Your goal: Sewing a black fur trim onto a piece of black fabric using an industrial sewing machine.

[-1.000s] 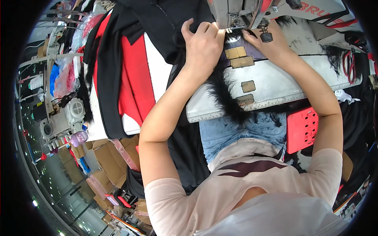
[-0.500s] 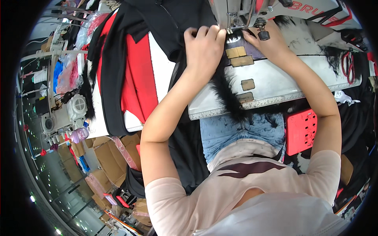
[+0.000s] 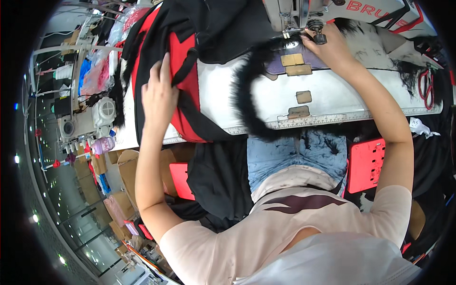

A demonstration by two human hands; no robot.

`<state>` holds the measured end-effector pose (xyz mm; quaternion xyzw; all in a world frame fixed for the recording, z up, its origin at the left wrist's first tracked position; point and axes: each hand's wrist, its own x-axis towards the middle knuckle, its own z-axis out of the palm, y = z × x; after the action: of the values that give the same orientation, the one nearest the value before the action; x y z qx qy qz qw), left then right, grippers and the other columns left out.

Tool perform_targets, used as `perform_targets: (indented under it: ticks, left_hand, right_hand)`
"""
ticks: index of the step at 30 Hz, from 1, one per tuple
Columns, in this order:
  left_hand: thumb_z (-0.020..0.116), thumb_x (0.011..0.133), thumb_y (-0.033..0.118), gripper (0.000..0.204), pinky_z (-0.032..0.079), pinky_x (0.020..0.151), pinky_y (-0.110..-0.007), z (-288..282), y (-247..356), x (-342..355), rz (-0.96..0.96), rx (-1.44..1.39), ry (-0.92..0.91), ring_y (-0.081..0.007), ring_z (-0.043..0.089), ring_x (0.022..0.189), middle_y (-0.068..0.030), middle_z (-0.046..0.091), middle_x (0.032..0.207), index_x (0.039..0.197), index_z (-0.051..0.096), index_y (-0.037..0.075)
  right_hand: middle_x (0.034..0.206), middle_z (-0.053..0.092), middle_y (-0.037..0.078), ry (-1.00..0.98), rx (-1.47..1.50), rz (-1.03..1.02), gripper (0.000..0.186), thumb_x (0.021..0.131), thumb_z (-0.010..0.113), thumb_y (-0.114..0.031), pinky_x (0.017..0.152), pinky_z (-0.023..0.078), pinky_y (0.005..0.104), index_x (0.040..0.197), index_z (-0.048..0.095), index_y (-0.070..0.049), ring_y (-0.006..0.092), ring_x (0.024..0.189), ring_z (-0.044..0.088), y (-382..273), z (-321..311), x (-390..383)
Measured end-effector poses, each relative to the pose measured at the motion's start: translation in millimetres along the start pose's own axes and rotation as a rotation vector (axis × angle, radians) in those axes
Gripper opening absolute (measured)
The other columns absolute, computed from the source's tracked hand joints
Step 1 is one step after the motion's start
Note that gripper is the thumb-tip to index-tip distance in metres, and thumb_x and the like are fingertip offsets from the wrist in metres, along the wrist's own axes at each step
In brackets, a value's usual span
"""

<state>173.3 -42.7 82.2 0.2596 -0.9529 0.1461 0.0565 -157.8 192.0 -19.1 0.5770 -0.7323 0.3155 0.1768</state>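
Resting on black cloth garment (image 3: 228,38): left hand (image 3: 160,99), fingers parted, any pinch cannot be told | right hand (image 3: 331,50): beside white sewing machine (image 3: 275,13), fingertip grip unclear | black fur strip (image 3: 245,92): curving from needle area over front edge of tan-patched white worktop (image 3: 342,92) | red-handled scissors (image 3: 432,95): worktop's right end | brown cardboard boxes (image 3: 127,171): lower left

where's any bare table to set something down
White tabletop between the tan patches and right forearm, or that forearm and the red scissors. Crowded: red and black fabric around the left hand; black fur strip by the right hand.
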Motion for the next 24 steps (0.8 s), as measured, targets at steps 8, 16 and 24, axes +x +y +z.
perform_targets:
  ticks: [8,16,24]
  left_hand:
    - [0.059,0.083,0.024,0.034,0.055,0.077,-0.042,21,-237,94,-0.567,-0.232,-0.034,-0.0314,0.070,0.085,-0.0200,0.071,0.088,0.108,0.070,0.003]
    - [0.061,0.087,0.015,0.024,0.054,0.073,-0.035,-12,51,101,0.206,-0.785,0.312,-0.0312,0.069,0.081,-0.0175,0.070,0.094,0.107,0.070,0.006]
    - [0.068,0.079,0.015,0.023,0.040,0.084,-0.039,58,162,66,0.226,-0.451,0.483,-0.0212,0.057,0.094,0.0003,0.063,0.098,0.102,0.070,0.010]
  right_hand:
    - [0.093,0.067,0.013,-0.037,-0.077,-0.084,0.020,0.084,0.071,-0.021,0.076,0.050,0.0413,0.097,0.068,-0.007,0.0337,0.087,0.061,4,9,5]
    - [0.090,0.066,0.014,-0.086,-0.109,-0.010,0.020,0.084,0.070,-0.021,0.076,0.049,0.0429,0.097,0.068,-0.005,0.0356,0.086,0.061,11,-1,-4]
    - [0.086,0.065,0.014,-0.052,-0.059,-0.060,0.020,0.085,0.070,-0.021,0.074,0.049,0.0427,0.097,0.068,-0.005,0.0359,0.083,0.060,1,-3,4]
